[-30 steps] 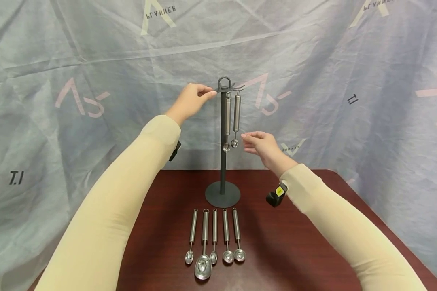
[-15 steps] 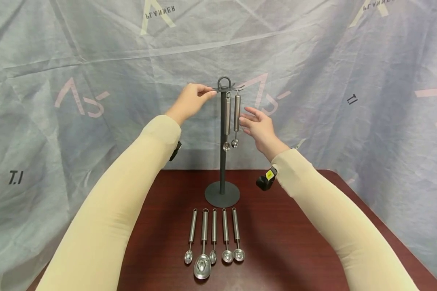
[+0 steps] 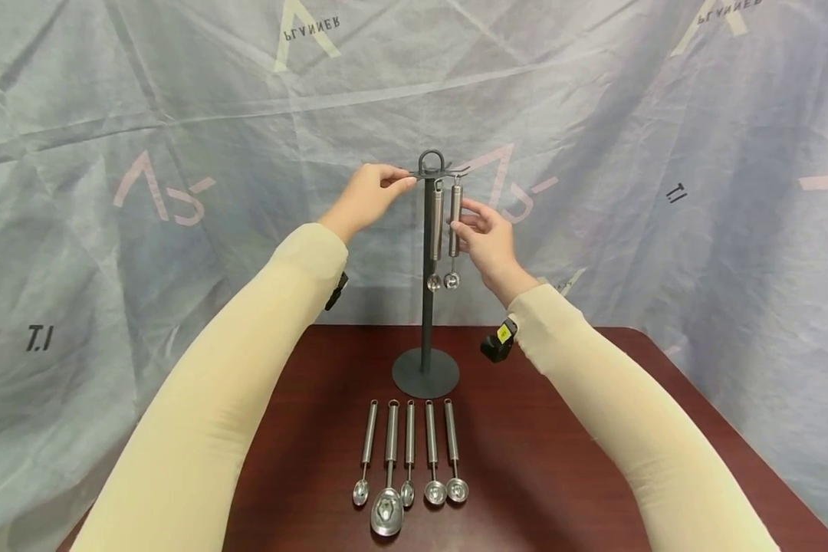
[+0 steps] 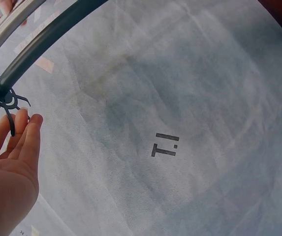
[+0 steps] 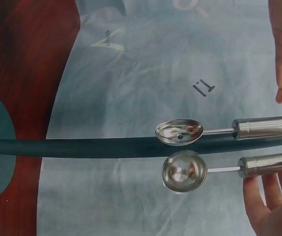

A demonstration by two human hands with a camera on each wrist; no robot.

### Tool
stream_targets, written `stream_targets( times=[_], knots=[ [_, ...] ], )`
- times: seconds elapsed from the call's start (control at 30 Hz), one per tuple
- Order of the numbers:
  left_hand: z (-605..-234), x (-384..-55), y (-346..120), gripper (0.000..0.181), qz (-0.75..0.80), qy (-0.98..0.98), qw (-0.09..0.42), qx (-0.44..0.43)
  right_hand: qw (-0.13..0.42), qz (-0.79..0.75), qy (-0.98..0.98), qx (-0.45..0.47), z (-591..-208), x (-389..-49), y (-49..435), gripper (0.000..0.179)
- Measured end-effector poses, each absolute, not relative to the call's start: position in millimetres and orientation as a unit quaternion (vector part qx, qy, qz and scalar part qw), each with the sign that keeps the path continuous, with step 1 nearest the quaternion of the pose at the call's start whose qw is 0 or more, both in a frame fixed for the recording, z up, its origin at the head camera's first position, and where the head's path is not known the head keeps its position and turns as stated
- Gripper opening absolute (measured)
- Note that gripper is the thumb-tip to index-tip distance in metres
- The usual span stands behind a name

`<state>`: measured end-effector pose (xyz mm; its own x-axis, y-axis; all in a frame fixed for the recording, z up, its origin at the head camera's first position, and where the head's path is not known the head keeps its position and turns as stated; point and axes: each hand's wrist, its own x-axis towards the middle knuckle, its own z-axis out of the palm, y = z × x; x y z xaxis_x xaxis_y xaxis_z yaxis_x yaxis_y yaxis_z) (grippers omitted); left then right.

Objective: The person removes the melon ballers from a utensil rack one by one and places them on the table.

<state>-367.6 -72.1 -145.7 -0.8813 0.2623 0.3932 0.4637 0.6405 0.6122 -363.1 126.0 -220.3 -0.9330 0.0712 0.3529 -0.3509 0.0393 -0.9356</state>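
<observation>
A dark grey stand [image 3: 427, 314] with a ring top and thin hooks around it rises from a round base. My left hand [image 3: 375, 193] pinches one of its hooks [image 4: 11, 123] on the left side. Two steel melon ballers hang from the right side. My right hand [image 3: 491, 241] holds the outer melon baller [image 5: 184, 172] by its handle, thumb in front and fingers behind. That handle's ring is up at a hook. The inner melon baller [image 3: 437, 226], with a shallow bowl that has a small hole, hangs close beside it, untouched by the hand.
Several steel scoops lie in a row in front of the stand's base [image 3: 410, 379], handles pointing away, among them a large oval scoop [image 3: 387, 512]. They rest on a dark red table [image 3: 538, 429]. A grey printed cloth [image 3: 179, 92] hangs behind.
My right hand has risen and moved left from beside the hanging bowls to grip the outer melon baller's handle. My left hand has stayed at the hook.
</observation>
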Motion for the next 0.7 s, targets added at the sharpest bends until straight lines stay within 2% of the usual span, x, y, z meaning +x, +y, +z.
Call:
stream_targets(
  times=[0.7],
  knots=[
    [-145,-367,-71,0.047,-0.356,-0.901,0.134,-0.206,0.143,0.709,-0.685,0.088,-209,-350,137,0.046]
  ],
)
